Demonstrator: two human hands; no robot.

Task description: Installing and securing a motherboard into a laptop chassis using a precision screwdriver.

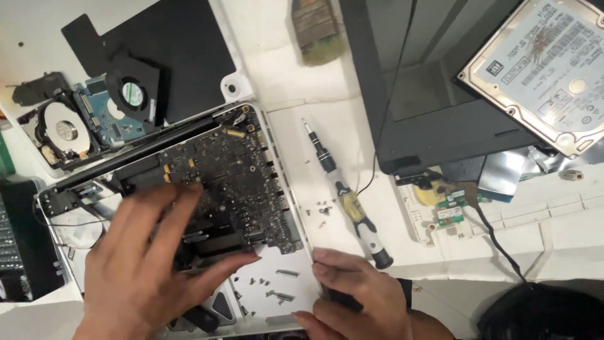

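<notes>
Two bare hands work over an opened white laptop shell (286,157) on a white table (566,233).

Left hand (148,264): grip released, fingers spread flat, fingertips resting on the dark logic board (236,176) and on the black parts at its near edge. The board runs away from this hand toward the far right corner of the shell, still seated inside it.

Right hand (362,293): fingers curled over the near right edge of the shell. Whether it pinches the rim or only presses on it cannot be told. The logic board lies just to the left of and beyond this hand.

Shell contents: logic board; loose small screws (277,286) on the bare white floor of the shell, between the two hands; thin wires by the left hinge.

Beside the right hand, just beyond its fingertips: a screwdriver (349,198) with black, yellow and white handle, lying on the table along the shell's right edge, with a few more small screws (324,208) next to it.

Far beyond the left hand: a black cooling fan (133,94), an opened hard drive (63,132) with its platter showing, and a blue drive circuit board (104,119).

Far beyond the right hand: a closed hard drive (544,69) resting on a dark laptop case (428,126), and a brush (318,31).
</notes>
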